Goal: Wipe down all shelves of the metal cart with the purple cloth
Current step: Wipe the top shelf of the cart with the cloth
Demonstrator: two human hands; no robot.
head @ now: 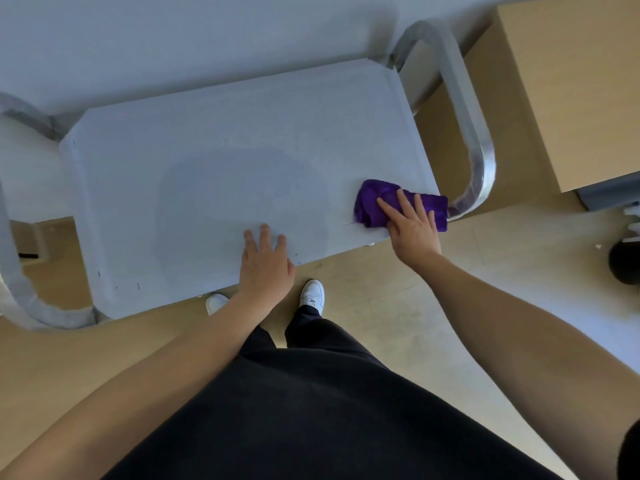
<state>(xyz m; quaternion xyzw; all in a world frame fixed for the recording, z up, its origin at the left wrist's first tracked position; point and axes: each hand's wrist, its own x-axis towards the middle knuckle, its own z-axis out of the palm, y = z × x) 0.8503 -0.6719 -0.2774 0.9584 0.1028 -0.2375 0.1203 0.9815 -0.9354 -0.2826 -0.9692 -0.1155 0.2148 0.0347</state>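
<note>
A: Item: purple cloth [374, 202]. Location?
B: Top shelf [214, 126] of metal cart [114, 209], near right corner, just beside the handle [474, 143]. Right hand [412, 226] presses it down, fingers straight, not clenched.
A: Left hand [265, 261]?
B: Flat on the shelf's near edge, fingers released.
A: Progress?
B: Top shelf under way. Darker oval patch [242, 199] mid-shelf: damp or shadow, cannot tell. Lower shelves hidden, presumably remaining.

Bright, even light; soft shadow on the cart shelf [207, 133], glare on its handle [479, 168], edges bowed
</note>
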